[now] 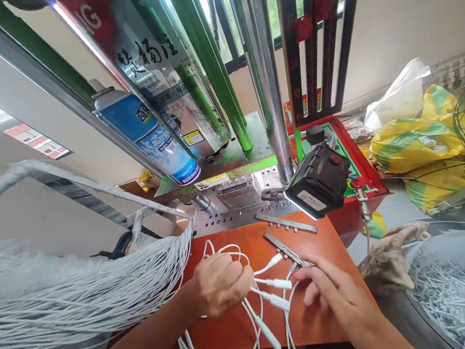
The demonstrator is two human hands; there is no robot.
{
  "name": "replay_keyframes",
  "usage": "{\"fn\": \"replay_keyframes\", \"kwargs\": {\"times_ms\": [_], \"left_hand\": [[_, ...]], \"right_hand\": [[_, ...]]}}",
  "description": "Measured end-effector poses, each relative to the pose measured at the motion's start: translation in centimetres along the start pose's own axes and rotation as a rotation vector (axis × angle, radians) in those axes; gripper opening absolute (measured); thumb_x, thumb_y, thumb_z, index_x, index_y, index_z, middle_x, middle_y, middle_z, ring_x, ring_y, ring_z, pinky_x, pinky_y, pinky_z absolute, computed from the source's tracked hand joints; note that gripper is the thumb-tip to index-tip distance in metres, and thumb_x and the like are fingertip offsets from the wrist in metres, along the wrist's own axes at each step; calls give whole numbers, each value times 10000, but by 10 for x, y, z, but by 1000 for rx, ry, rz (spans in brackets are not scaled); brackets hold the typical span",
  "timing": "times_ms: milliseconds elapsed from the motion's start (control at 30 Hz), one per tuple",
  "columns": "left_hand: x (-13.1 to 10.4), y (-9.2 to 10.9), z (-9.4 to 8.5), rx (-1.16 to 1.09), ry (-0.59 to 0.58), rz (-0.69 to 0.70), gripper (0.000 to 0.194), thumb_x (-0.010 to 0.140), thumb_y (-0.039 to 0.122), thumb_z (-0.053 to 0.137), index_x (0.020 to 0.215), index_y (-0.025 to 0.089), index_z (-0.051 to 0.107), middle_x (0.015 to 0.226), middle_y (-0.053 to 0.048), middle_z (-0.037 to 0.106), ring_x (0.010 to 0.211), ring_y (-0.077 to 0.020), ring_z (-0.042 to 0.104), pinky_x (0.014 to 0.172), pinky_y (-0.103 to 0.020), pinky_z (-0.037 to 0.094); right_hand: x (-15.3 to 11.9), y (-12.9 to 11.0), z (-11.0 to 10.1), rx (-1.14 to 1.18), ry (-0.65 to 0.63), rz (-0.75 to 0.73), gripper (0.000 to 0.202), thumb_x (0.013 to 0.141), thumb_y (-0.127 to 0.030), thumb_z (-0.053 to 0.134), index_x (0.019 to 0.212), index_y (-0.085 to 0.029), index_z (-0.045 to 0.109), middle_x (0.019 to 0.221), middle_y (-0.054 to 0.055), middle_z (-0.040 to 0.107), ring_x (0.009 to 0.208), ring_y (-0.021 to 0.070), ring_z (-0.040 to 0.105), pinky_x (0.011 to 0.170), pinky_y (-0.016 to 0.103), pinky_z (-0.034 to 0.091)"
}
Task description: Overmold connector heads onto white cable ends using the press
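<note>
My left hand point(223, 284) is closed in a fist around several white cables. Their white connector ends point(279, 302) stick out to the right of the fist, over the orange table point(235, 331). My right hand point(326, 286) pinches the near end of a slim metal bar point(285, 249) with small blocks along one edge. Just under the right fingertips a white cable end point(292, 268) meets the bar; whether it is seated there I cannot tell. A second, similar metal bar point(288, 224) lies farther back on the table, touched by neither hand.
A thick bundle of white cables point(132, 280) hangs over a rail on the left. Behind the table stands a green press with a metal plate point(230, 196), a blue spray can point(152, 137) and a black work lamp point(320, 179). At right is a bin of white scraps point(449, 294).
</note>
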State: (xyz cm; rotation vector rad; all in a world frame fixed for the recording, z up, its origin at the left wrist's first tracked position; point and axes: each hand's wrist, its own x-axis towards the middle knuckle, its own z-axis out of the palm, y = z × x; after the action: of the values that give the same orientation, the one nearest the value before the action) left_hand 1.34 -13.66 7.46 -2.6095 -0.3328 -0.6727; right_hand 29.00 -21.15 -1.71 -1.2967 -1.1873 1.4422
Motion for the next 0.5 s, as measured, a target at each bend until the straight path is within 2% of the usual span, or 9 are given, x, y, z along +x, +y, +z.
{"fn": "replay_keyframes", "kwargs": {"times_ms": [67, 100, 167, 267, 500], "left_hand": [[1, 2, -7, 21, 1, 23, 235, 854, 39, 564, 1076, 87, 625, 725, -36, 620, 559, -153, 479, 523, -327, 312], [1, 3, -10, 30, -2, 33, 225, 848, 47, 587, 1066, 88, 630, 726, -34, 622, 557, -151, 481, 520, -327, 314], [-1, 4, -16, 44, -13, 43, 205, 849, 64, 609, 1050, 96, 634, 724, -26, 616, 555, -147, 486, 516, -325, 323], [-5, 3, -22, 56, -18, 31, 198, 850, 66, 603, 1040, 106, 638, 718, -19, 611, 559, -148, 501, 516, -324, 334], [-10, 8, -26, 61, -17, 12, 203, 878, 65, 566, 1064, 120, 625, 721, -24, 637, 565, -159, 549, 516, -318, 386]], "right_hand": [[16, -16, 29, 214, -192, 66, 566, 1004, -686, 442, 1332, -239, 560, 950, 50, 718, 677, 160, 646, 565, 286, 457], [24, -23, 41, 296, -228, 72, 548, 1001, -685, 456, 1276, -225, 569, 905, 35, 704, 637, 141, 615, 529, 266, 417], [35, -33, 55, 395, -218, 46, 483, 983, -661, 523, 1118, -202, 595, 813, 4, 666, 594, 113, 557, 521, 244, 390], [39, -42, 58, 403, -166, -35, 403, 967, -595, 609, 962, -193, 592, 757, -22, 632, 585, 91, 523, 559, 238, 402], [31, -46, 57, 259, -91, -138, 361, 997, -560, 586, 917, -209, 604, 753, -26, 607, 602, 100, 535, 551, 242, 422]]}}
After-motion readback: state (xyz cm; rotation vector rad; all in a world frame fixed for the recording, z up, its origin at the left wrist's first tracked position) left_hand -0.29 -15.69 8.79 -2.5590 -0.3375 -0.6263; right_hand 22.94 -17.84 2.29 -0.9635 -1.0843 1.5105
